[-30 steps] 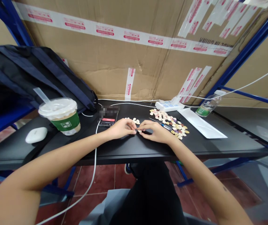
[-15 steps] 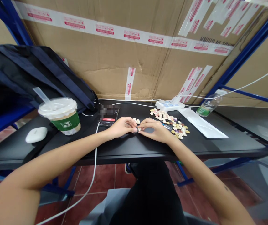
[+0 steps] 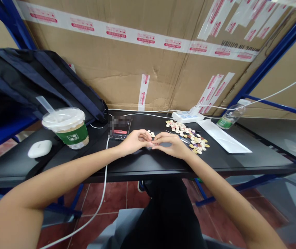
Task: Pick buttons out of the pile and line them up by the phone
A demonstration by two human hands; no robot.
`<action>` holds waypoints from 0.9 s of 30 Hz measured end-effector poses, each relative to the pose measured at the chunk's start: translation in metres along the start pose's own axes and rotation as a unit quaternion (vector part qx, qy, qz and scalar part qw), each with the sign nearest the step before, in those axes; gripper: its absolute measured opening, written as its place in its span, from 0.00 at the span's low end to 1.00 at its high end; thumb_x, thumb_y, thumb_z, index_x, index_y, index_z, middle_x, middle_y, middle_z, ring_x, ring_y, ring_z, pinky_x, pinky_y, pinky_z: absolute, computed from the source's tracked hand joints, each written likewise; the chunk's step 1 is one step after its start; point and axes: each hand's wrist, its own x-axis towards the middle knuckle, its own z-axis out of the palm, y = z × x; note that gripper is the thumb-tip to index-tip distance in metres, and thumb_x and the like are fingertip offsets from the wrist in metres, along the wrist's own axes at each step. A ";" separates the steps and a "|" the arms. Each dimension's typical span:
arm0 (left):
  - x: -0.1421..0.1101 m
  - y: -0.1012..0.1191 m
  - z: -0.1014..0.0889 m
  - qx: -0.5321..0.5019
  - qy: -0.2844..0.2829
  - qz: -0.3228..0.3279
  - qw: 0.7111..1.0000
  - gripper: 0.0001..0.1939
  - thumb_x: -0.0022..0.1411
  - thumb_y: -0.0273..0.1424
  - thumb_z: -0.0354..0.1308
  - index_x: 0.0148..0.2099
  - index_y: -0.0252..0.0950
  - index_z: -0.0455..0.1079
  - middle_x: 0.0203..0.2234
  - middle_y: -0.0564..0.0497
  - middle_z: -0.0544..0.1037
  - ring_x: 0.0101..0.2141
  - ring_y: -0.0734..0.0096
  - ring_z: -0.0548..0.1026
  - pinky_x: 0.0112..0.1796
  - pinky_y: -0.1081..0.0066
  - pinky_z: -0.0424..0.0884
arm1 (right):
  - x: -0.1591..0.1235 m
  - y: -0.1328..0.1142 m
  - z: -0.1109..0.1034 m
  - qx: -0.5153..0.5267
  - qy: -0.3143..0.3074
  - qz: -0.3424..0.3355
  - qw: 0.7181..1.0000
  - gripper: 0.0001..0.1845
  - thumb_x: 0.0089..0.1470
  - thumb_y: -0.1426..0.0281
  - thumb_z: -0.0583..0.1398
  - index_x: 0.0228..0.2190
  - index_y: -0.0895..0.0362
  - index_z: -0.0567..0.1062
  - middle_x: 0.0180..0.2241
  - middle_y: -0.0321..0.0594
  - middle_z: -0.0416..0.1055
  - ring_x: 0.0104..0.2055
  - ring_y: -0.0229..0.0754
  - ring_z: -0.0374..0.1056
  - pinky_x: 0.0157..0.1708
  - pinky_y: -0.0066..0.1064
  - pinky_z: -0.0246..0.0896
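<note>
Over the black table, my left hand [image 3: 137, 141] and my right hand [image 3: 172, 143] meet fingertip to fingertip. Both are closed in a pinch on a small pale piece [image 3: 152, 145], mostly covered by the fingers; its exact kind is too small to tell. Just behind the fingertips lie a few cream oval pieces [image 3: 151, 133]. To the right of my right hand spreads a pile of small flat oval pieces [image 3: 180, 129] in cream, pink, yellow and brown, with dark marks on them. A thin pen-like tool [image 3: 185, 140] lies between the pile and that hand.
A phone [image 3: 119, 134] with a white cable lies left of my hands. Further left stand a lidded drink cup [image 3: 71, 133], a white earphone case [image 3: 40, 149] and a backpack [image 3: 46, 79]. At right are a power strip [image 3: 185, 116], a white packet [image 3: 224, 136] and a bottle [image 3: 232, 116].
My fingertips have come together: the small gap between the two hands has closed, and the pale piece at the right fingertips is now between both hands. The pile looks the same.
</note>
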 end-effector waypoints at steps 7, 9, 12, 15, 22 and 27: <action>-0.002 -0.004 0.005 -0.028 0.014 -0.007 0.999 0.10 0.49 0.25 0.69 0.32 0.30 0.70 0.26 0.51 0.78 0.30 0.73 0.78 0.39 0.69 0.74 | 0.000 -0.003 0.000 0.013 0.012 -0.005 1.000 0.07 0.55 0.64 0.66 0.33 0.54 0.81 0.35 0.42 0.76 0.36 0.41 0.73 0.39 0.35 0.70; 0.000 -0.006 0.005 -0.019 0.004 -0.006 1.000 0.10 0.49 0.25 0.68 0.33 0.30 0.70 0.27 0.51 0.78 0.30 0.72 0.78 0.39 0.68 0.74 | 0.000 -0.002 -0.001 0.011 0.005 -0.001 1.000 0.07 0.55 0.64 0.66 0.33 0.54 0.81 0.35 0.42 0.76 0.36 0.41 0.73 0.39 0.35 0.70; 0.001 -0.004 0.001 0.066 0.003 0.030 0.997 0.10 0.53 0.28 0.67 0.36 0.31 0.70 0.30 0.50 0.77 0.32 0.71 0.77 0.38 0.68 0.74 | -0.001 0.001 -0.003 -0.004 -0.007 0.020 1.000 0.07 0.56 0.64 0.65 0.35 0.54 0.81 0.36 0.41 0.76 0.37 0.41 0.73 0.39 0.34 0.71; 0.000 0.001 -0.006 0.282 0.023 0.129 0.950 0.07 0.62 0.31 0.60 0.41 0.34 0.72 0.38 0.48 0.75 0.38 0.68 0.75 0.44 0.65 0.72 | -0.003 0.005 -0.009 -0.037 -0.036 0.059 0.997 0.09 0.57 0.64 0.64 0.37 0.55 0.81 0.35 0.41 0.75 0.33 0.39 0.72 0.37 0.33 0.71; -0.006 0.003 -0.014 0.540 0.002 0.155 0.827 0.13 0.68 0.31 0.53 0.50 0.36 0.74 0.45 0.43 0.70 0.45 0.60 0.69 0.50 0.59 0.67 | -0.011 0.021 -0.025 -0.234 -0.027 0.142 0.961 0.10 0.57 0.63 0.62 0.33 0.56 0.80 0.32 0.42 0.74 0.33 0.43 0.71 0.36 0.37 0.69; -0.006 0.003 -0.011 0.519 -0.033 0.164 0.838 0.11 0.68 0.32 0.53 0.48 0.40 0.74 0.45 0.46 0.70 0.46 0.62 0.68 0.50 0.62 0.66 | -0.008 0.013 -0.022 -0.241 -0.033 0.106 0.964 0.12 0.61 0.63 0.59 0.42 0.54 0.78 0.40 0.44 0.73 0.40 0.45 0.72 0.42 0.39 0.70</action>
